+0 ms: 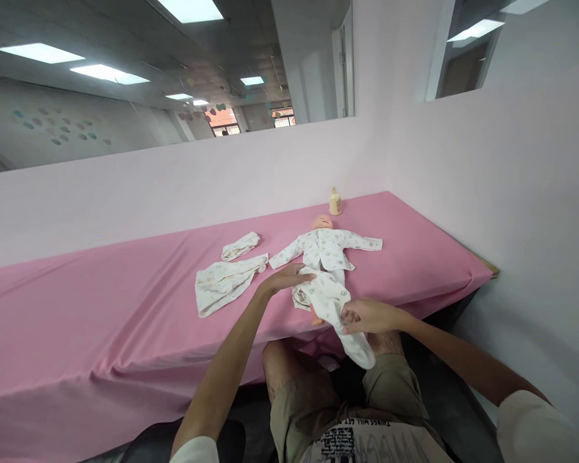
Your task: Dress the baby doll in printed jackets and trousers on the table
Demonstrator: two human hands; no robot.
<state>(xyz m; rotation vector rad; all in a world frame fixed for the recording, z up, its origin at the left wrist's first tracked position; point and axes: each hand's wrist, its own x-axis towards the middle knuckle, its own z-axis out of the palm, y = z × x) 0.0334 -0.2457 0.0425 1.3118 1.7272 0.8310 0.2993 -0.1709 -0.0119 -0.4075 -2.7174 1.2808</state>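
Note:
A baby doll (324, 241) in a white printed top lies on its back on the pink-covered table (101, 308), head toward the wall. White printed trousers (325, 299) are bunched around its legs, with one trouser leg hanging over the table's front edge. My left hand (287, 278) rests at the waistband by the doll's hip, fingers bent on the cloth. My right hand (364, 316) pinches the hanging trouser leg near the table edge. One orange doll foot shows under the cloth.
A flat white garment (224, 283) and a small rolled white cloth (241, 245) lie left of the doll. A baby bottle (335, 201) stands against the pink wall behind the doll's head. The table ends at the right near the side wall. My knees are below the edge.

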